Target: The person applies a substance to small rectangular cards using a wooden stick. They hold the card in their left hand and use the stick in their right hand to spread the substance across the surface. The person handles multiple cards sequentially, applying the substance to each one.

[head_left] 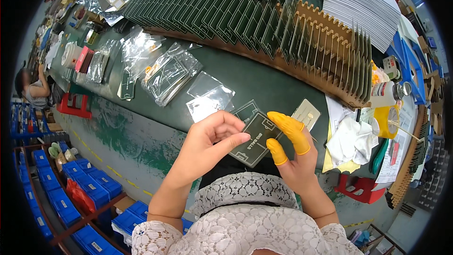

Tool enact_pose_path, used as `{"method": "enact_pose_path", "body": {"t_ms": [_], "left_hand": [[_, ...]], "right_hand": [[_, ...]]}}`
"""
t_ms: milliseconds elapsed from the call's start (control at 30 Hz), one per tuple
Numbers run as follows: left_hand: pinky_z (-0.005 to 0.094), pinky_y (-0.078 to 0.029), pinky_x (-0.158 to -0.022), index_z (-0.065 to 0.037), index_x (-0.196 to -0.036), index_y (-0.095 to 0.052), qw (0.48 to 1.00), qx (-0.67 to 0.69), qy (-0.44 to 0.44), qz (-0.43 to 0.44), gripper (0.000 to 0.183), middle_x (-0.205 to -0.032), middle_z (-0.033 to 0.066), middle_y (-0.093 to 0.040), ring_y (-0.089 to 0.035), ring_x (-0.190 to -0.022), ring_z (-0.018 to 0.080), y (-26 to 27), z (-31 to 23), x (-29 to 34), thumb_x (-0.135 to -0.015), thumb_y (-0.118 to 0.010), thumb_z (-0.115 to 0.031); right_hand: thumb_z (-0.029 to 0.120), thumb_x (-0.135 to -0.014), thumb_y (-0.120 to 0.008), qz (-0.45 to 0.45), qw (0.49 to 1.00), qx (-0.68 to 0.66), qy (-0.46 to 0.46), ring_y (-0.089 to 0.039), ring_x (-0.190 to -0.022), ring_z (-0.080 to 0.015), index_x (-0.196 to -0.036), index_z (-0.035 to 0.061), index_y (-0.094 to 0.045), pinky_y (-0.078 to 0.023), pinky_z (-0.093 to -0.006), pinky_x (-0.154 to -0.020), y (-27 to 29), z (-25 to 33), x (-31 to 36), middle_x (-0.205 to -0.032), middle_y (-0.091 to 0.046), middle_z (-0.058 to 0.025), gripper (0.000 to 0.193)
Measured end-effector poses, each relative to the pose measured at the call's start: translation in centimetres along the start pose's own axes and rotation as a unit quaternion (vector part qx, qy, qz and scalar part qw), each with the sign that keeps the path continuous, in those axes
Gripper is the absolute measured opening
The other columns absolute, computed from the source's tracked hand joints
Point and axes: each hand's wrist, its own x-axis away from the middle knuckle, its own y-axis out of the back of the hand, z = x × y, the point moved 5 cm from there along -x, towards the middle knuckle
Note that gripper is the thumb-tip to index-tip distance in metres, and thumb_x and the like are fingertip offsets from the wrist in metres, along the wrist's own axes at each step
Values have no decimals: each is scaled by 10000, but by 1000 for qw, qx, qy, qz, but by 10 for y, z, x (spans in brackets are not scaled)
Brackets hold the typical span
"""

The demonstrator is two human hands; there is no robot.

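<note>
l. hand (207,146) pinches a printed dark green card (257,139), thumb over its left edge, other fingers curled. r. hand (297,153), w/ yellow finger cots (286,127) on fingers & thumb, is at the card's right end; can't tell if it grips or only touches. card is held tilted at the table's near edge, just above the person's lap.

a 2nd green card (246,110) shows just behind it; a beige card (307,114) lies nr the r. hand. farther back, a brown slotted rack (278,63) bears rows of upright green cards (212,16). clear plastic bags (172,75) on the green table (160,115) to the left, white cloth (350,141) & yellow tape roll (390,120) to the right.
</note>
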Motion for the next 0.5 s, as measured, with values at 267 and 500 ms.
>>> {"method": "enact_pose_path", "body": {"t_ms": [267,500], "left_hand": [[312,-564,-876,83,-1211,-605,990,120,61,53,322,-1059,163,-713,-696,-975,192,1,7,8,-891,-643,74],[318,-603,-743,77,-1162,-619,995,100,11,-11,280,-925,143,-718,-720,-815,209,12,23,19,-886,-661,77]], "right_hand": [[-64,-929,-621,-88,937,-281,-189,-578,-965,-109,-1402,13,-484,-539,-252,-836,6,-20,14,-1217,-576,-86,499],[-43,-946,-614,-99,935,-292,-178,-583,-965,-110,-1410,4,-470,-548,-266,-854,3,-9,15,-1183,-583,-84,488]]}}
